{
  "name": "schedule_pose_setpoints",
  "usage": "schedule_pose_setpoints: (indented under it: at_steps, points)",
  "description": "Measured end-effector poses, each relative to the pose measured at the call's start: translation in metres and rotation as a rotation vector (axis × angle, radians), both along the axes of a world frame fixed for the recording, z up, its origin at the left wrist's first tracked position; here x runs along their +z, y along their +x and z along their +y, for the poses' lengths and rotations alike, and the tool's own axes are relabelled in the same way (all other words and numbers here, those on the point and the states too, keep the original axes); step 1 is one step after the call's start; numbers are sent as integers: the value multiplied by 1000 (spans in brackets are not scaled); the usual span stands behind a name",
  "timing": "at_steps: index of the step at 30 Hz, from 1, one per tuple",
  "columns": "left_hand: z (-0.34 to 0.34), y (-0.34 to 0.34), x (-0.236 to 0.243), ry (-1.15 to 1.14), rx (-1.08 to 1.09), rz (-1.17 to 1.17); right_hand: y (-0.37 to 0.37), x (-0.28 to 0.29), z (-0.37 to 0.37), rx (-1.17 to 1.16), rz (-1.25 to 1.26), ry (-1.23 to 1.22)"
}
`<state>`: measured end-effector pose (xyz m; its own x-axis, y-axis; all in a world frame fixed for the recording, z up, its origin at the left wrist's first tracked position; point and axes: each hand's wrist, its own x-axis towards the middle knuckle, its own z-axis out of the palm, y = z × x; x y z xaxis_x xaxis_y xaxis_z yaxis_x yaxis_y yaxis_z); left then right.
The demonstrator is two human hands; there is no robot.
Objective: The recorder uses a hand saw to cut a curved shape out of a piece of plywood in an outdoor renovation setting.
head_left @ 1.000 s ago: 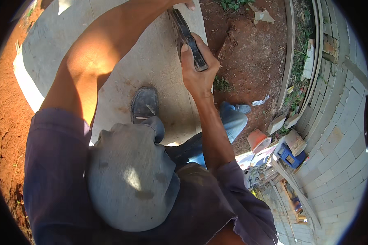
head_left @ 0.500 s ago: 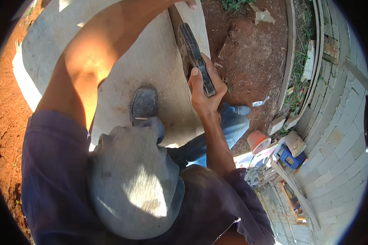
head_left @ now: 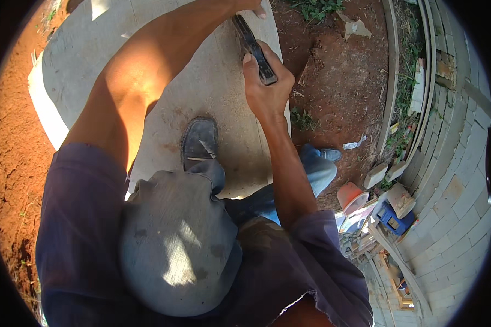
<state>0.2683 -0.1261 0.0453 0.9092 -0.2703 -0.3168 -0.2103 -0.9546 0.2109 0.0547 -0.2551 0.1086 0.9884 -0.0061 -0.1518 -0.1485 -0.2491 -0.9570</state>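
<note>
The right hand (head_left: pixel 270 82) was clamped around the black handle of a handsaw (head_left: pixel 252 43), with its thumb lying along the near side of the handle. The handsaw was above the wooden board (head_left: pixel 232 103), near the right edge of this board, and its handle slanted from the upper left down to the palm. Its blade was mostly hidden in this view, so I could not tell how deep it sat. The left hand (head_left: pixel 253 5) was just beyond the handle, at the upper border, where the picture cut it; some fingers showed over the board, but I could not tell if they were apart or together, or whether they held anything.

The left forearm crossed above the board. A dark shoe (head_left: pixel 199 141) stood on the board, below a bent knee in grey trousers (head_left: pixel 174 240), while the other shoe (head_left: pixel 330 155) was on the reddish soil (head_left: pixel 338 82) to the right. On that side there were also a white scrap (head_left: pixel 354 143), an orange bucket (head_left: pixel 350 197) and a blue container (head_left: pixel 394 219), the last two near a wall of grey blocks (head_left: pixel 453 212).
</note>
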Motion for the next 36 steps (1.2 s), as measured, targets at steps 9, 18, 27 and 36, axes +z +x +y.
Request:
schedule_pose_setpoints:
  at_steps: [9, 18, 27, 36]
  points:
    - [14, -11, 6, 38, 4, -54, -190, 143, -110, 112, -3, -453]
    - [22, -1, -20, 24, -16, -67, -104, 72, -58, 87, -15, -354]
    - [-2, 5, 4, 10, -12, -69, -77, 23, -46, 50, -185, -337]
    - [31, 1, 5, 36, -10, -9, -209, 158, -124, 75, 97, -384]
